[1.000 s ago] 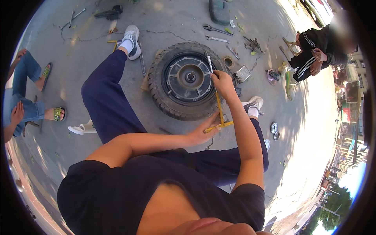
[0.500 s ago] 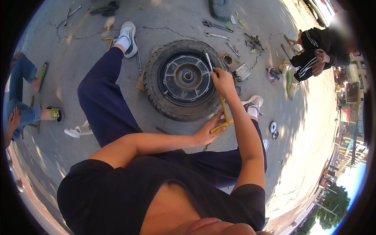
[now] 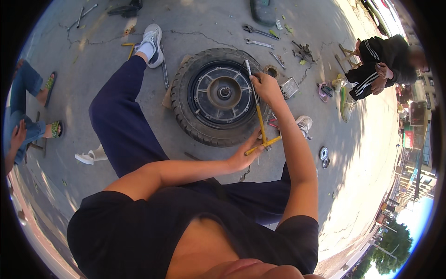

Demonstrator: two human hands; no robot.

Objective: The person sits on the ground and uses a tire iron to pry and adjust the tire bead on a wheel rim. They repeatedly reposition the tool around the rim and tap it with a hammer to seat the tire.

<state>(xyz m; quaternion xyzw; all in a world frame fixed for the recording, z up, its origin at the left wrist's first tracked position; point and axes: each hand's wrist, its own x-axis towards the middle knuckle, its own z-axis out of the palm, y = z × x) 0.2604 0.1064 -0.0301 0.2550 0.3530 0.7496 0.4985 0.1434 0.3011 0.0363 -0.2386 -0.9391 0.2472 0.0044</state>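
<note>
Guiding remotely, I'd hold the yellow T-wrench [image 3: 260, 122] straight at the centre-frame wheel [image 3: 211, 104], right hand [image 3: 266, 87] closed round the shaft [image 3: 258, 110], left hand [image 3: 241, 156] part-curled against the crossbar [image 3: 273, 141], grip unclear.

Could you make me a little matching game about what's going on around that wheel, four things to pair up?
Column one
1. Right hand
2. Left hand
3. Wheel
4. Two round metal parts

Column two
A. Lying on its side between the person's feet
B. Silver-coloured, on the ground well to the right
C. Closed around the shaft of the yellow-handled tool
D. At the tool's yellow crossbar

Right pairs
1-C, 2-D, 3-A, 4-B
</note>
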